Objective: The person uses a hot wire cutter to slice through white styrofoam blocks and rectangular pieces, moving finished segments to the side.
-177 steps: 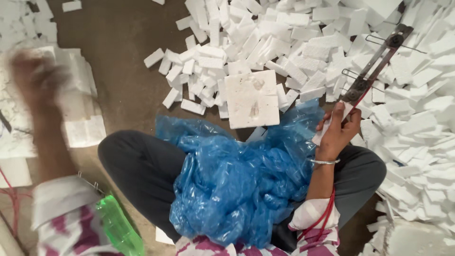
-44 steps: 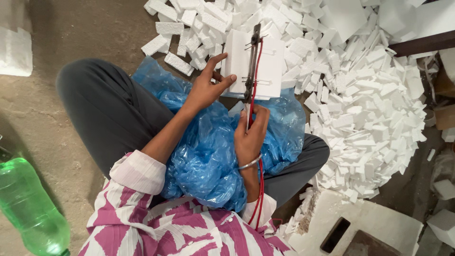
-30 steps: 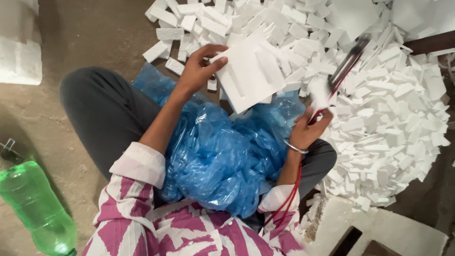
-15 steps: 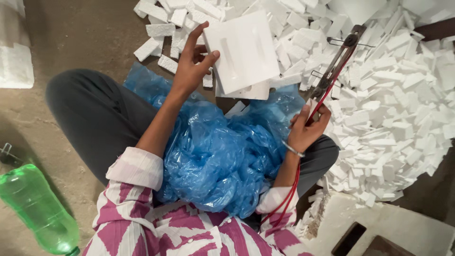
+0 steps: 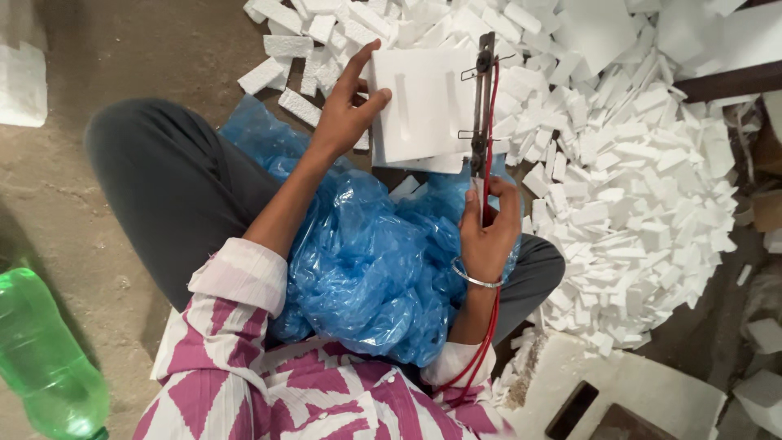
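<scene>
The white foam slab (image 5: 423, 106) sits just above the blue plastic sheet (image 5: 366, 261) that covers the seated person's lap, and everything here is placed from that slab. The left hand (image 5: 346, 114) grips its left edge, thumb on the top face and fingers spread around the side. The right hand (image 5: 487, 232), below the slab's right corner, is closed around the handle of a wire cutter (image 5: 482, 106) with red leads. The cutter's long frame runs straight up from that hand along the slab's right edge, touching it, with its long axis parallel to that edge. Cut foam blocks (image 5: 635, 204) lie heaped on the floor beyond and right of the slab.
</scene>
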